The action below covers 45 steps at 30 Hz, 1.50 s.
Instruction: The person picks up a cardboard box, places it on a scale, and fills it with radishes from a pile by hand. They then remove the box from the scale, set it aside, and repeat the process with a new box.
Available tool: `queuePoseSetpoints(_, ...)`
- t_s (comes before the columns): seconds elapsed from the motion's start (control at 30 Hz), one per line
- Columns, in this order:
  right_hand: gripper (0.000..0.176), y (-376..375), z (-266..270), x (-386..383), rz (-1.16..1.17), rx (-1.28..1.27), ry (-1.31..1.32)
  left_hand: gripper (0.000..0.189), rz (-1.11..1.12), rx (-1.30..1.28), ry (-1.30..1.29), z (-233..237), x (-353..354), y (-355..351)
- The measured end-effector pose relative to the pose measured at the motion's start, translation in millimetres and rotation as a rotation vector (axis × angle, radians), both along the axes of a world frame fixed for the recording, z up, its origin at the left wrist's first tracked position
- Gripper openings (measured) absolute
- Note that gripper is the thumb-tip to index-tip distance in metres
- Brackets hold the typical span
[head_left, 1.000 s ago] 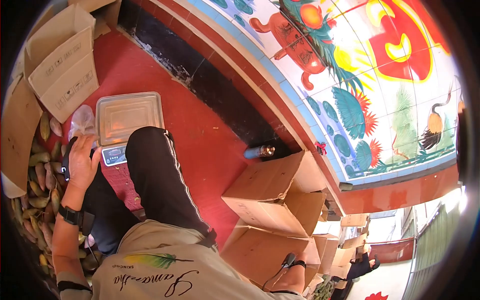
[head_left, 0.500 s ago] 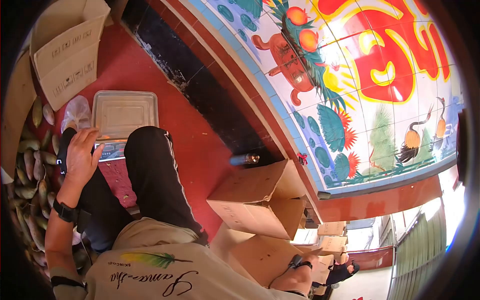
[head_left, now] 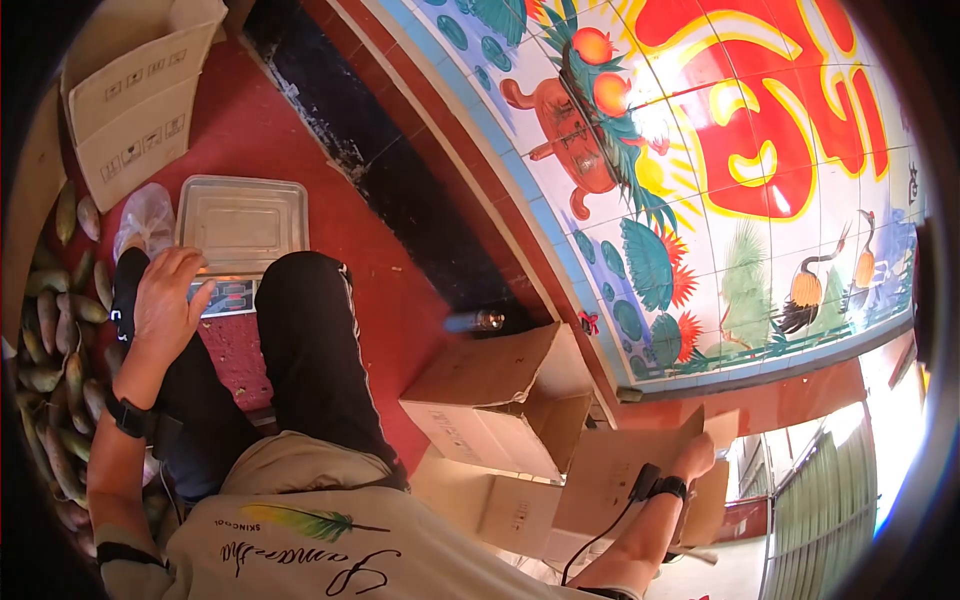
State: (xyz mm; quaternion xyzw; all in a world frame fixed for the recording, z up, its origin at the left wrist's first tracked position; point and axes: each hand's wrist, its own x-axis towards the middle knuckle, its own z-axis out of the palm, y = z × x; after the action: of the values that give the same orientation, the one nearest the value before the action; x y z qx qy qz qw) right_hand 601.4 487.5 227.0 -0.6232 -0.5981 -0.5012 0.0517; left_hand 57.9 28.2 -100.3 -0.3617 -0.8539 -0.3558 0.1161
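Note:
My left hand (head_left: 170, 308) lies on my left knee with its fingers stretched out, holding nothing. Just beyond the fingertips stands a digital scale (head_left: 228, 299) with a rectangular pan (head_left: 243, 222) on top. Out to the right, my right hand (head_left: 697, 457) is closed at the upper edge of a cardboard box (head_left: 610, 475). Its fingers are partly hidden by the box. Both wrists wear black bands.
A crumpled clear plastic bag (head_left: 146, 214) sits left of the scale. Long purplish-green root vegetables (head_left: 68, 370) pile up at the left. An upright cardboard box (head_left: 135, 110) stands at upper left, an open box (head_left: 490, 400) by my right knee, beside the tiled mural (head_left: 740, 240).
My right hand has risen and moved outward, and a cardboard box now stands upright with it. My view has turned slightly. My left hand stays on the knee.

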Motion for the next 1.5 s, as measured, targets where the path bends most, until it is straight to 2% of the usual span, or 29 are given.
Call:
queuePoseSetpoints(0.03,0.029,4,4,-4,-0.001,0.0,0.001,0.03,-0.001,0.0,0.001,0,0,0)
queuePoseSetpoints(0.1,0.02,-6,22,-39,0.086,0.175,-0.118,0.029,0.006,-0.001,0.019,0,0,0)
queuePoseSetpoints(0.3,0.023,-74,72,-152,0.219,0.286,0.096,0.026,0.017,0.018,0.029,0,1,3)
queuePoseSetpoints(0.4,0.03,-74,90,-169,0.554,0.376,0.125,0.027,0.007,0.017,0.044,3,1,2)
queuePoseSetpoints(0.5,0.03,-86,97,-206,0.653,0.236,0.213,0.027,0.03,-0.005,0.041,4,2,-2)
queuePoseSetpoints(0.57,0.03,-84,101,-227,0.91,0.137,0.369,0.028,0.055,-0.021,0.038,3,3,-5)
queuePoseSetpoints(0.6,0.03,-80,103,-239,0.934,0.121,0.381,0.028,0.053,-0.012,0.043,4,3,-6)
queuePoseSetpoints(0.67,0.028,-73,110,-266,1.222,0.115,0.435,0.028,0.072,-0.01,0.05,4,3,-6)
queuePoseSetpoints(0.7,0.028,-76,111,-284,1.246,0.104,0.447,0.029,0.071,0.01,0.069,4,2,-6)
queuePoseSetpoints(0.77,0.026,-83,110,-320,1.452,-0.045,0.608,0.031,0.079,0.036,0.078,5,3,-7)
queuePoseSetpoints(0.8,0.026,-80,106,-339,1.47,-0.054,0.618,0.031,0.099,0.027,0.083,5,3,-7)
queuePoseSetpoints(0.87,0.026,-72,97,-378,1.768,-0.22,0.715,0.031,0.104,0.049,0.08,5,2,-8)
queuePoseSetpoints(0.93,0.026,-93,75,-425,1.857,-0.204,0.7,0.031,0.139,0.035,0.086,8,3,-11)
queuePoseSetpoints(0.97,0.022,-121,58,-447,1.805,-0.138,0.698,0.031,0.137,0.033,0.068,9,3,-12)
queuePoseSetpoints(1.03,0.017,-129,30,-485,1.887,-0.246,0.678,0.032,0.145,0.023,0.057,8,3,-13)
queuePoseSetpoints(1.07,0.016,-137,13,-504,1.973,-0.372,0.754,0.032,0.162,0.014,0.059,9,3,-13)
queuePoseSetpoints(1.13,0.013,-141,-11,-536,1.851,-0.289,0.582,0.032,0.172,0.008,0.051,10,2,-14)
queuePoseSetpoints(1.17,0.011,-142,-24,-549,1.84,-0.35,0.546,0.033,0.186,0.004,0.054,9,2,-14)
queuePoseSetpoints(1.2,0.011,-137,-38,-565,1.855,-0.356,0.551,0.033,0.202,-0.002,0.056,10,2,-14)
queuePoseSetpoints(1.27,0.007,-128,-69,-592,1.927,-0.101,0.372,0.034,0.194,0.007,0.043,12,2,-16)
queuePoseSetpoints(1.3,0.007,-130,-80,-599,1.937,-0.109,0.38,0.034,0.199,-0.001,0.045,14,2,-16)
queuePoseSetpoints(1.37,0.01,-141,-100,-605,1.98,-0.105,0.236,0.035,0.209,-0.008,0.036,16,1,-16)
queuePoseSetpoints(1.5,0.014,-170,-137,-602,2.106,-0.119,0.19,0.035,0.202,-0.01,0.018,14,0,-15)
